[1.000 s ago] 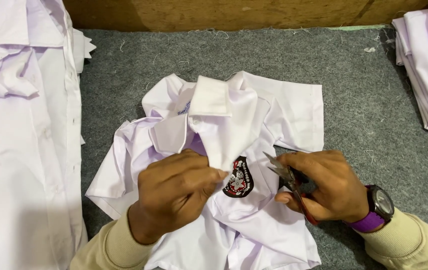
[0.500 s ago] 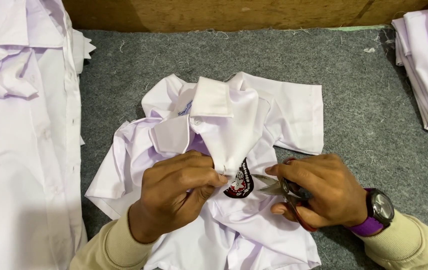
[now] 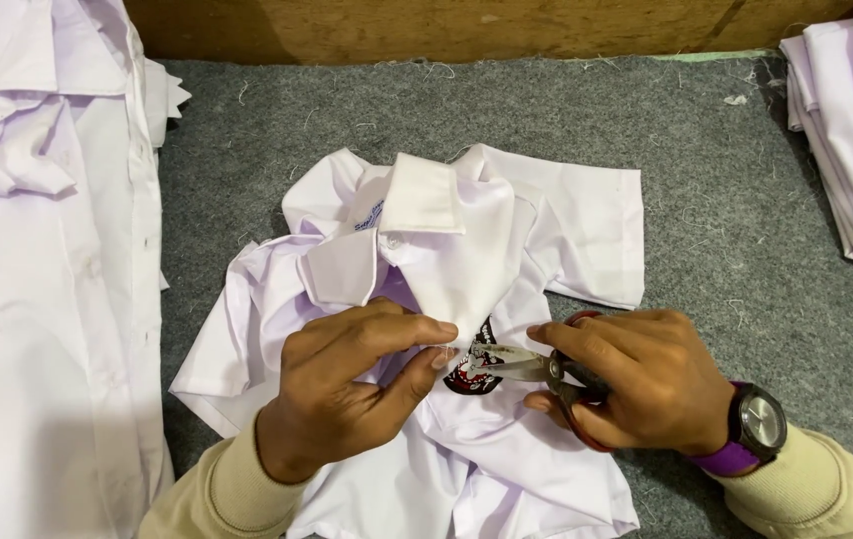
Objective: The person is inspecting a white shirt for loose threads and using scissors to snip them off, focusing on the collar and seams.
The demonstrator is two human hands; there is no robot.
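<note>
A small white short-sleeved shirt (image 3: pixel 546 215) lies crumpled, collar up, on a grey felt surface (image 3: pixel 726 220). On its chest is a red, black and white badge (image 3: pixel 468 371). My left hand (image 3: pixel 352 384) pinches a fold of the shirt's fabric just left of the badge. My right hand (image 3: pixel 636 379) grips a pair of small scissors (image 3: pixel 526 367) with dark red handles, the metal blades pointing left onto the badge, close to my left fingertips. A watch with a purple strap (image 3: pixel 754 431) sits on my right wrist.
A stack of white shirts (image 3: pixel 37 269) fills the left side. Another pile of folded white cloth (image 3: pixel 851 130) lies at the right edge. A wooden board (image 3: pixel 466 25) runs along the far edge of the felt. Loose threads dot the felt.
My right hand moved left and brought the scissor blades onto the badge. My left hand shifted its pinch on the fabric beside the badge.
</note>
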